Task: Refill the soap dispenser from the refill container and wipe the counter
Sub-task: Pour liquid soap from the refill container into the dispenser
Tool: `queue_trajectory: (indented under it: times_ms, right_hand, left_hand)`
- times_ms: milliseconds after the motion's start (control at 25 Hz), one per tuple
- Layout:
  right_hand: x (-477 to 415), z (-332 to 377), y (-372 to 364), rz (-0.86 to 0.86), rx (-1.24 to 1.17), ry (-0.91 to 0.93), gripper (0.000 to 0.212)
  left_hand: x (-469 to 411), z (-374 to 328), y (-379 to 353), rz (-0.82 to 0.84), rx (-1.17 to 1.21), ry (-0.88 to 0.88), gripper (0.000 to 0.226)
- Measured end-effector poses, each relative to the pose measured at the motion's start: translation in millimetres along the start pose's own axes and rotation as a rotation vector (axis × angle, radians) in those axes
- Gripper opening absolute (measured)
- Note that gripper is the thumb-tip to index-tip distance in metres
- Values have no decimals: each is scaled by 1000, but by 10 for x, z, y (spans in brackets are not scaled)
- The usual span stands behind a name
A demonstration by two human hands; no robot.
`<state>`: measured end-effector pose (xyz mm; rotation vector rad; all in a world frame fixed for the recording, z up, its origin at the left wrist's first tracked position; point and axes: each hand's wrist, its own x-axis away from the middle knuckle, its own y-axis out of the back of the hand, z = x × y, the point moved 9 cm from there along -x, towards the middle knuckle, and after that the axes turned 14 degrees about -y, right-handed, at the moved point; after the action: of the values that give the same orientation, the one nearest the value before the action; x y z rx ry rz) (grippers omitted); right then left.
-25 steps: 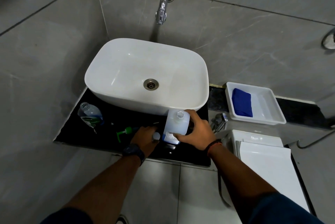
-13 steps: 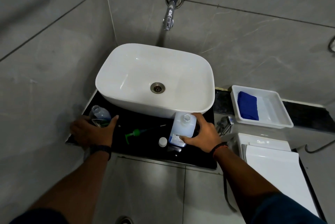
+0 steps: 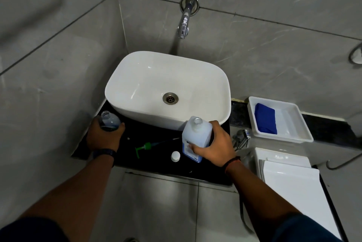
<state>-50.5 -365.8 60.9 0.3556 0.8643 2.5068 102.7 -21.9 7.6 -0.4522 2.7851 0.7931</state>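
On the black counter (image 3: 156, 163), my left hand (image 3: 103, 137) grips the clear soap dispenser bottle (image 3: 108, 121) at the far left; its neck is uncapped. My right hand (image 3: 214, 148) holds the white refill container (image 3: 195, 134), which stands upright with its mouth uncovered. Between them lie the green pump head (image 3: 144, 147) with its tube and a white cap (image 3: 175, 156). A blue cloth (image 3: 265, 118) rests in a white tray (image 3: 293, 130) to the right.
A white basin (image 3: 137, 77) fills the back of the counter under a chrome wall tap (image 3: 184, 24). A small chrome valve (image 3: 242, 136) sits right of the counter, and a white toilet tank and lid (image 3: 290, 175) lie below the tray. Grey tile walls close the left side.
My left hand left the cap beside the refill container, moved left and closed around the dispenser bottle. My right hand kept its hold on the refill container.
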Motion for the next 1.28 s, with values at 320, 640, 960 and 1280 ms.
queue_trajectory:
  times_ms: [320,640,960,1280]
  right_hand:
    - [2,1068,1031,-344,-127,105,63]
    - [140,1919,1711,-393,386,238,64]
    - [343,2353,2040,-389,714,381,64]
    - [451,2563,2182,-437,915,441,67]
  left_hand:
    - [-13,-1627,89,-11,114,-242,74]
    - [334,-2859,47,132,208,-429,70]
    - [510,-3250,94,163,213,-449,67]
    - [584,-3518,172,161,210,-485,64]
